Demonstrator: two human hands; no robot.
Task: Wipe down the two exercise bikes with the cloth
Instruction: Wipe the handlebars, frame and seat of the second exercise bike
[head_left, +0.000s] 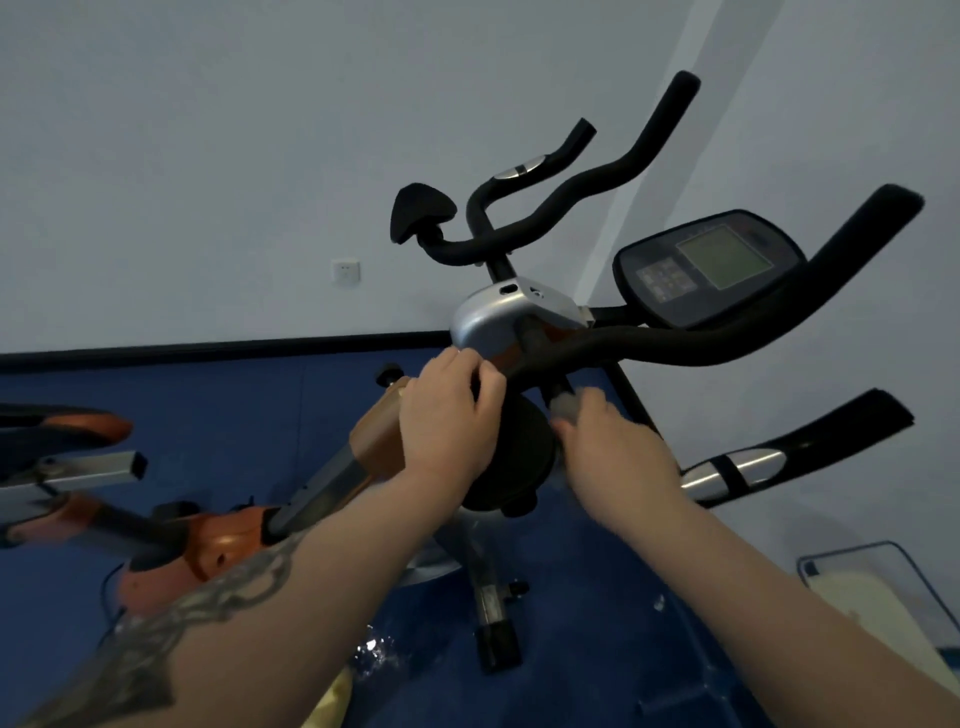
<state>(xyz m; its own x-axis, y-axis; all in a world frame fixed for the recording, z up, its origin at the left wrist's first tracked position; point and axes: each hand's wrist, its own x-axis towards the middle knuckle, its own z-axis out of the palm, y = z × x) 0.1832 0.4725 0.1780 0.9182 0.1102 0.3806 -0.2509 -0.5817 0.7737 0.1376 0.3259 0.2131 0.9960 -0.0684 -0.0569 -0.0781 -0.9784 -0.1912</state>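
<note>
Exercise bikes (519, 322) are being wiped at frame centre, the handlebar (675, 348) running from centre toward the upper right. The left hand (449, 410) is being curled around the bar's near end while a pale cloth (566, 405) is being pinched by the right hand (608, 447), just below the bar. Open room is being left along the bar's rightward length; the console (711, 265) is sitting close behind.
</note>
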